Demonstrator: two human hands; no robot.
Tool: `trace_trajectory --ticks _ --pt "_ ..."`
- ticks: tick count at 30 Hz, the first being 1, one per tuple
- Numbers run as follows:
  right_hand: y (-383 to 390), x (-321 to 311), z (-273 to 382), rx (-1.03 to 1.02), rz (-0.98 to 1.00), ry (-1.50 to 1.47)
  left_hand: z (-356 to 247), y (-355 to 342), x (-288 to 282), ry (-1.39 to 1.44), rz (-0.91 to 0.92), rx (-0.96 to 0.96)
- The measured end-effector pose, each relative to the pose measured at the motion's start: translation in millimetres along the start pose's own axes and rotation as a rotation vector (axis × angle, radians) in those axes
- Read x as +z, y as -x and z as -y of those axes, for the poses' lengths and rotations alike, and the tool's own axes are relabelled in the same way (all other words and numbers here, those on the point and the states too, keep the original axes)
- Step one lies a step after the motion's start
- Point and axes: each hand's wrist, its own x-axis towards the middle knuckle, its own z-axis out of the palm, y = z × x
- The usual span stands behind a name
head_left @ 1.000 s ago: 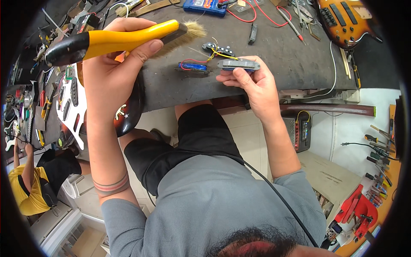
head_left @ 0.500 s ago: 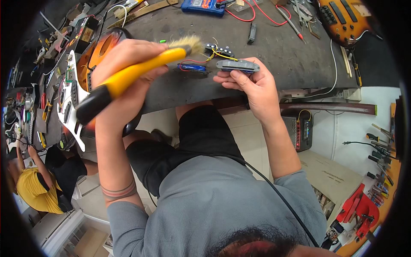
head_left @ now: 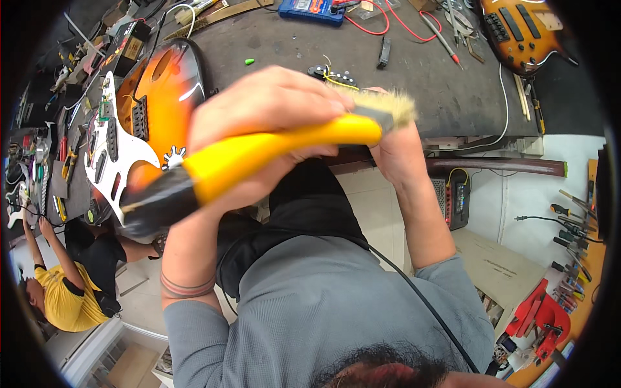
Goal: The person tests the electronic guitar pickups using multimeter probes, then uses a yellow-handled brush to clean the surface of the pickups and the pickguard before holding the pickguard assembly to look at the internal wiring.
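Observation:
My left hand [head_left: 265,107] is closed around the yellow handle of a paintbrush [head_left: 291,139] with a black end and pale bristles, slightly blurred by motion. Its bristles lie across the fingers of my right hand [head_left: 398,158], at the bench's near edge. That hand holds a grey guitar pickup, now hidden behind the brush and seen only in the earlier frame. Just beyond, on the bench, rests another pickup [head_left: 333,74] with a row of round poles and a yellow wire. To the left are a sunburst guitar body [head_left: 178,68] and a white pickguard [head_left: 107,158].
On the dark bench [head_left: 272,42] lie a blue multimeter [head_left: 310,11], a red-tipped probe [head_left: 443,42], a small black part [head_left: 384,52] and a green bit [head_left: 250,62]. Another guitar body [head_left: 524,32] sits at far right. A person in yellow [head_left: 71,297] works at left.
My left hand has swung the brush to the right, over my right hand, covering the pickup there. More of the sunburst body now shows. My right hand stays in nearly the same place.

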Motion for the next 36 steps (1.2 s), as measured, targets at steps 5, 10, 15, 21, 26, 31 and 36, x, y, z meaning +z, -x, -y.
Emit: trace_trajectory --ticks 5,10,15,21,26,31,36 --pt "-2 -5 11 0.089 0.073 0.177 -5 17 -47 -0.463 -0.001 -0.244" --pt "2 -6 -1 -0.288 0.065 0.648 -5 -14 -3 -0.277 0.098 -0.007" --pt "3 12 -3 -0.209 -0.108 0.393 -14 -17 -33 -0.599 0.312 -0.095" --pt "12 13 5 -0.367 -0.132 1.037 -20 -27 30 -0.337 -0.157 0.064" --pt "6 4 -4 -0.441 -0.162 1.073 -36 6 11 -0.172 -0.092 -0.296" --pt "13 8 -8 -0.574 -0.161 1.164 -27 -17 46 -0.325 -0.365 -0.097" --pt "4 -6 -15 -0.481 -0.122 0.956 -41 11 29 -0.147 -0.08 -0.331"
